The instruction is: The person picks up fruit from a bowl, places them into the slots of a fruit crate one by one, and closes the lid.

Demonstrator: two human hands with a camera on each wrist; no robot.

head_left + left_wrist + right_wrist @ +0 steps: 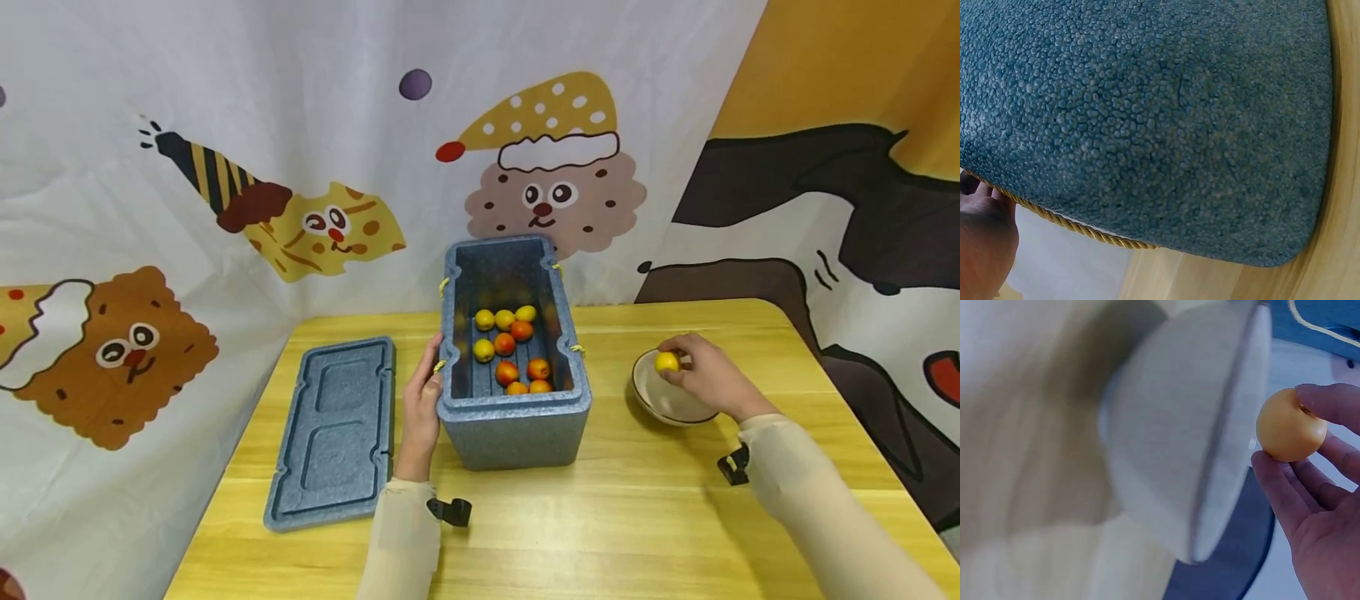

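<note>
Thumb and fingers of my right hand (705, 373) pinch a small round yellow fruit (667, 362) over the far left rim of a cream bowl (678, 402). In the right wrist view the fruit (1290, 427) shows a dark dimple beside the thumb, and the bowl (1172, 425) stands beside it. My left hand (422, 404) rests against the left side of a grey-blue foam box (517, 437), its fingers along the wall just below the rim. Several yellow and orange-red fruits (505, 343) lie inside the box. A twisted gold cord (1079, 228) runs by the left fingers in the left wrist view.
The box's flat grey-blue lid (337, 433) lies on the wooden table (510, 533) to the left. Behind the table hangs a cloth (337, 83) printed with cartoon biscuits and cheese. A dark strap (450, 511) sits at the left wrist.
</note>
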